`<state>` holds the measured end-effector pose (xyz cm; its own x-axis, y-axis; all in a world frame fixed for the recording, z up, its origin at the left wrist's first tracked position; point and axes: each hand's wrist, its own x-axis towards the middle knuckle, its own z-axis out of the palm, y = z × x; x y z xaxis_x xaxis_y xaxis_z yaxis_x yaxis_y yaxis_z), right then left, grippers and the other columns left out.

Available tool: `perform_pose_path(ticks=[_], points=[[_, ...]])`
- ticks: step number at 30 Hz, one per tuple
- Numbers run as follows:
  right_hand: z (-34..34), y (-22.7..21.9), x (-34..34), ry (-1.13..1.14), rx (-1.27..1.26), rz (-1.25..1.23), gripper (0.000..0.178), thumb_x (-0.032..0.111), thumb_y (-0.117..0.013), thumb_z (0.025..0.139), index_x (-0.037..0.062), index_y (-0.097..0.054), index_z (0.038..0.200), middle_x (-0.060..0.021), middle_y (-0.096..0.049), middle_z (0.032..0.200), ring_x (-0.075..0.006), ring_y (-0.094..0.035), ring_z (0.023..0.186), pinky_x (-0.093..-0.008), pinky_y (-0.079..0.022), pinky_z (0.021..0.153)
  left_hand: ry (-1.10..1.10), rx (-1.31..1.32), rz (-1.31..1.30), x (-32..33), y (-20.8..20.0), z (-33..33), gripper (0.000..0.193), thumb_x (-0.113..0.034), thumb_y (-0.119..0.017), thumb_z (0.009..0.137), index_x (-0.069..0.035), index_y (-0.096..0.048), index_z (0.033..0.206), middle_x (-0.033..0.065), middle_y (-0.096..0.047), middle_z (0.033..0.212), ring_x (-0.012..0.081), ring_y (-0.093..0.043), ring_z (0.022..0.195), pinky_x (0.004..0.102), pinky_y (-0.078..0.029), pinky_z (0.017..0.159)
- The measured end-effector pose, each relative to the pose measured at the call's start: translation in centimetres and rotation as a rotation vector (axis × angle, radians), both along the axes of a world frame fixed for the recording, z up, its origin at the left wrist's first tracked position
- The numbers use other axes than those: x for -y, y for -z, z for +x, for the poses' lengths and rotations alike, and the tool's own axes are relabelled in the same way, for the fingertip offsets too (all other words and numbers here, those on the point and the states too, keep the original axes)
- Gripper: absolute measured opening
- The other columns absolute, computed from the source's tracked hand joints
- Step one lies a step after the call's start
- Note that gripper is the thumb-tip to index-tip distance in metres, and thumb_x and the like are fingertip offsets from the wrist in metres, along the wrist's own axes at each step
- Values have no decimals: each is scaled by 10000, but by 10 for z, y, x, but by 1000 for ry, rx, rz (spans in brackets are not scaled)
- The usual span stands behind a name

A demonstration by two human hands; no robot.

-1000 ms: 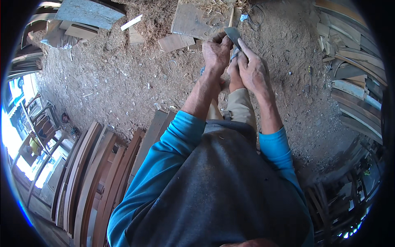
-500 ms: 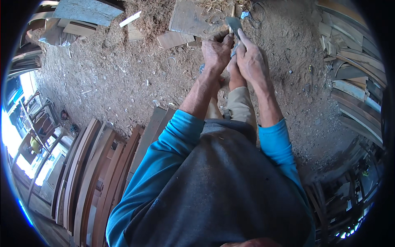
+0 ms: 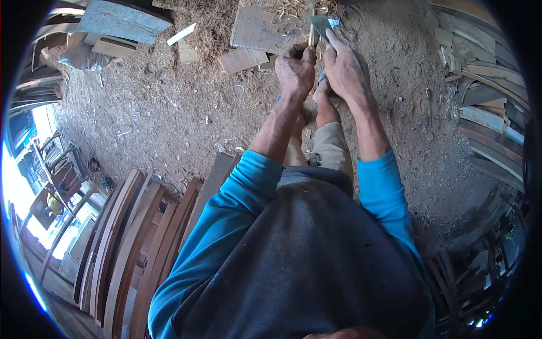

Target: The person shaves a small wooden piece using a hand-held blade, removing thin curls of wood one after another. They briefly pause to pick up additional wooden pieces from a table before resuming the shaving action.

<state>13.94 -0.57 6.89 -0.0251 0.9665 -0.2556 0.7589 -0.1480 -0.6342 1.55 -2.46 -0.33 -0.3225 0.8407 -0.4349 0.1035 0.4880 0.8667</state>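
Note:
My left hand [image 3: 294, 73] is closed round the near end of a thin, pale wooden stick [image 3: 311, 37], which points away from me. To its right, my right hand [image 3: 344, 69] grips a broad, dark grey knife [image 3: 320, 25], its index finger laid along the blade. The handle is hidden inside the fist. The blade lies across or just beside the far part of the stick; whether they touch, I cannot tell. Curled wood shavings [image 3: 289, 12] lie beyond both hands on a flat wooden board [image 3: 248, 28].
Sawdust and chips cover the ground [image 3: 169, 113]. My bare feet stand below the hands. Curved timber pieces [image 3: 121, 226] are stacked at the near left, with more planks [image 3: 488, 121] along the right. A white strip [image 3: 181, 34] and a plastic bag [image 3: 84, 56] lie at the far left.
My right hand and the knife have shifted slightly away from me along the stick. A wider gap now shows between my two hands.

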Motion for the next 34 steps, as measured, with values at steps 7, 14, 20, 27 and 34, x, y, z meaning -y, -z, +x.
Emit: perform_pose_path(ticks=[7, 14, 20, 27, 34], points=[[1, 16, 38, -62, 54, 53, 433, 253, -557, 1027, 113, -621, 1431, -266, -700, 846, -436, -717, 799, -517, -575, 748, 19, -177, 69, 5, -11, 7, 285, -209, -746, 935, 33, -763, 1085, 127, -776, 869, 155, -717, 777, 319, -566, 734], [-7, 13, 0, -47, 148, -46, 443, 310, -509, 1039, 120, -625, 1423, -267, -735, 927, -443, -727, 900, -532, -584, 828, 23, -188, 29, 3, -10, 5, 307, -234, -757, 928, 33, -760, 1078, 141, -781, 884, 172, -730, 791, 327, -568, 749], [-2, 15, -25, -46, 114, 16, 456, 333, -484, 1039, 135, -628, 1424, -231, -753, 963, -431, -732, 939, -499, -581, 869, 63, -169, 26, 1, -24, 0, 320, -256, -745, 930, 24, -757, 1083, 155, -777, 875, 189, -742, 795, 339, -571, 774], [60, 9, 12, 128, -159, -10, 446, 254, -500, 1069, 56, -587, 1459, -282, -699, 1217, -358, -689, 1160, -424, -521, 967, 75, -217, 137, 41, -49, -13, 243, -229, -749, 926, -8, -743, 1027, 143, -758, 916, 238, -741, 839, 359, -588, 793], [147, 57, 164, 130, 153, -42, 412, 221, -535, 1056, 25, -626, 1406, -297, -653, 1322, -413, -652, 1218, -464, -508, 1027, 54, -223, 340, 47, -104, -32, 94, -83, -744, 926, -11, -708, 976, 154, -675, 946, 267, -714, 805, 376, -598, 707]])
